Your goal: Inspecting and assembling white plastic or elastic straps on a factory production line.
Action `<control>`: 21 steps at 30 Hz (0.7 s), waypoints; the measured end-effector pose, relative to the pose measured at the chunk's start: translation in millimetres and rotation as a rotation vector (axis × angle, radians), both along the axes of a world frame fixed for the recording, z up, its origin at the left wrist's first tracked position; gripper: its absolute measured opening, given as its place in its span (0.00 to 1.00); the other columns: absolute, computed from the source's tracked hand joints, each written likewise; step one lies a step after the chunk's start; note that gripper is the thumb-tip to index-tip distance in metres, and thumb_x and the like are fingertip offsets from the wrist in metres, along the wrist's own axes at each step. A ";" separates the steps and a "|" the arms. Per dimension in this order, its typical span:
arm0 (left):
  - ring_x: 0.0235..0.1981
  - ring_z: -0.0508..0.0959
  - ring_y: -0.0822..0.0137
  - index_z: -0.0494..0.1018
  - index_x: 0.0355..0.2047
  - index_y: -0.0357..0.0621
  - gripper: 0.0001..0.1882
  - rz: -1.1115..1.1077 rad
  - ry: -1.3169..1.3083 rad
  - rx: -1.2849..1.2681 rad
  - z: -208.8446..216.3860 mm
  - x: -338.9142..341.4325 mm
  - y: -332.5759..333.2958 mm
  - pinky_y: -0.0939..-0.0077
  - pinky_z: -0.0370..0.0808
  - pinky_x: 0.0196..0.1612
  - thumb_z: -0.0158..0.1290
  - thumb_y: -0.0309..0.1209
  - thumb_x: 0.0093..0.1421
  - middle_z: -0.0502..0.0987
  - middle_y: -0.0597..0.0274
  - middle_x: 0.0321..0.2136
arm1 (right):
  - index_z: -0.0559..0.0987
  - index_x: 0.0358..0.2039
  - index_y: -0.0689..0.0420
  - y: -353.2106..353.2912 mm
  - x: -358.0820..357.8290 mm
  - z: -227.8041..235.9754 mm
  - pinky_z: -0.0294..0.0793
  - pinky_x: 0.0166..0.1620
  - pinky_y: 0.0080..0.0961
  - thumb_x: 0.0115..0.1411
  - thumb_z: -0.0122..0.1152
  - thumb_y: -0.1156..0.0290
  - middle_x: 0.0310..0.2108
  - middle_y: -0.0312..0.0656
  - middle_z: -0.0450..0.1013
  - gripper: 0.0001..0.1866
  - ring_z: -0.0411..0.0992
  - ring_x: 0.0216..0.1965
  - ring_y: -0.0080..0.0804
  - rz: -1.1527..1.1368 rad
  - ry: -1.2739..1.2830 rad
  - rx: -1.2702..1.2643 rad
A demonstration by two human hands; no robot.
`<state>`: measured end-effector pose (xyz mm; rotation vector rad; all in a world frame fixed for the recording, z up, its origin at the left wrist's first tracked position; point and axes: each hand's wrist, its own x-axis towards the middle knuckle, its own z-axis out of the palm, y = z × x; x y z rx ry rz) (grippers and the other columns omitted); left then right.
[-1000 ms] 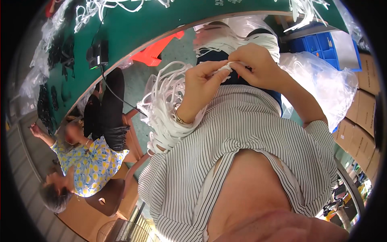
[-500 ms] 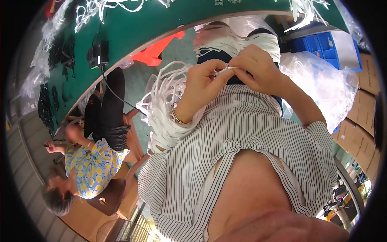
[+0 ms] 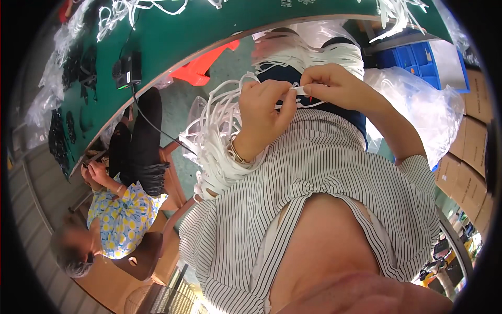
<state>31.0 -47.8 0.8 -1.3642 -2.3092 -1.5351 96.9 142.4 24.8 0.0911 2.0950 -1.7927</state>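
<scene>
A small white connector-like piece [image 3: 300,90] on a thin white cable [image 3: 309,106] is pinched between my hands above my lap. My left hand [image 3: 265,106] closes thumb and finger at its left end. The right hand [image 3: 337,89] grips the other end with thumb and forefinger. A speck of red shows just under the piece. A thick bundle of white cables [image 3: 214,133] hangs over my left forearm, near the bracelet. More white cables [image 3: 337,56] lie across my thighs.
Ahead stands a green-topped table [image 3: 183,32] with white cables, black cables and a black adapter box [image 3: 127,70]. A co-worker [image 3: 123,220] sits at the left. To the right are a clear plastic bag [image 3: 415,107], a blue divided bin [image 3: 413,63] and cardboard boxes [image 3: 465,170].
My hands have drawn slightly apart, and the white piece between them now shows more plainly. At the left, the co-worker's hands have come together and lowered toward the lap.
</scene>
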 end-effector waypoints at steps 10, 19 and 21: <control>0.16 0.69 0.67 0.71 0.23 0.43 0.04 -0.185 0.106 0.042 -4.7 -7.6 3.0 0.71 0.58 0.26 0.55 0.25 0.45 0.72 0.67 0.16 | 0.69 0.20 0.58 6.1 -11.5 -1.7 0.57 0.23 0.13 0.52 0.51 0.70 0.17 0.27 0.62 0.07 0.58 0.20 0.12 0.062 -0.079 -0.110; 0.16 0.68 0.70 0.73 0.26 0.41 0.04 -0.398 -0.085 0.090 -7.4 -5.1 0.2 0.75 0.59 0.24 0.55 0.25 0.47 0.73 0.66 0.17 | 0.71 0.23 0.59 11.0 -6.9 1.5 0.53 0.23 0.13 0.55 0.53 0.66 0.18 0.26 0.60 0.10 0.54 0.20 0.13 0.191 -0.033 -0.145; 0.19 0.70 0.76 0.74 0.30 0.37 0.05 -0.346 -0.744 0.010 -1.0 -0.7 -6.0 0.82 0.64 0.26 0.55 0.24 0.52 0.73 0.66 0.18 | 0.73 0.25 0.59 12.6 -5.4 3.7 0.55 0.24 0.14 0.55 0.55 0.66 0.19 0.26 0.62 0.09 0.56 0.21 0.13 0.129 0.010 -0.234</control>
